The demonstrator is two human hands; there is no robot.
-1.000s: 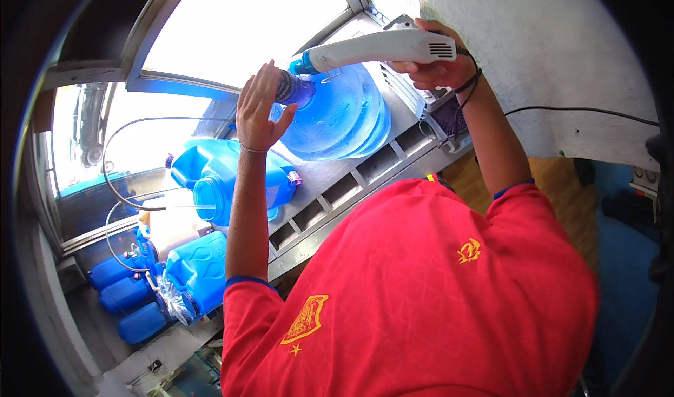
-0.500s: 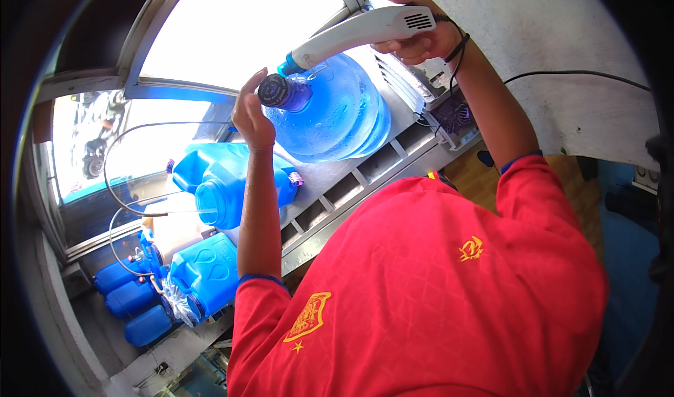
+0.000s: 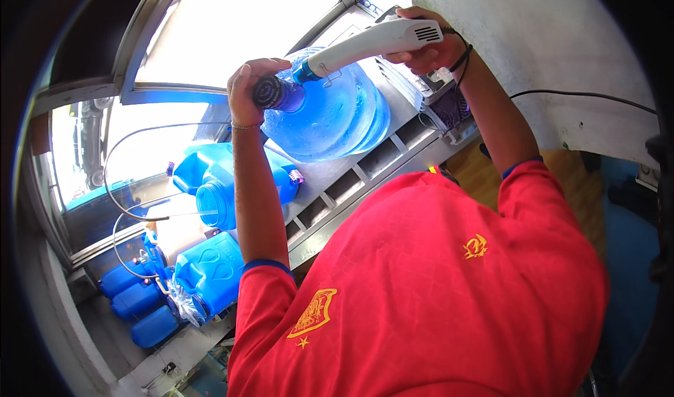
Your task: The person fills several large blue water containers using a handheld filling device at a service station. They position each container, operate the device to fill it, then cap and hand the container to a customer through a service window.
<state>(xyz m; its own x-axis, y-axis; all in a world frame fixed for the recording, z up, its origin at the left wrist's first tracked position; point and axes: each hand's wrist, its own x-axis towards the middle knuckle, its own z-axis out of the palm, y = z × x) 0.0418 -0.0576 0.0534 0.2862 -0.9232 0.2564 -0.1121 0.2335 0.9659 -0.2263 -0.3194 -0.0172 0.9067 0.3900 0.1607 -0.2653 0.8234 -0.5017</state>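
Observation:
My right hand (image 3: 430, 53) is closed around a white heat gun (image 3: 375, 46) whose blue nozzle points left at the neck of a big clear-blue water jug (image 3: 330, 113). The nozzle sits close to the purple sleeve around the jug's neck; I cannot tell whether it touches. A dark round cap (image 3: 267, 92) tops the neck, facing left. My left hand (image 3: 249, 88) is beside this cap, its fingers stretched out and bent over the far side, holding nothing that I can see. Whether the fingers press on the cap is hidden.
Left of the jug lie a blue container (image 3: 217, 197) with a wide mouth and another blue container (image 3: 207, 270). Several smaller blue jugs (image 3: 137, 302) stand farther left. A thin hose (image 3: 116, 144) arcs over them. A black cord (image 3: 583, 95) runs along the right wall.
My left hand has shifted slightly up and left, its fingers now reaching over the cap's far side. The heat gun has moved slightly right and down, with its nozzle nearer the neck sleeve.

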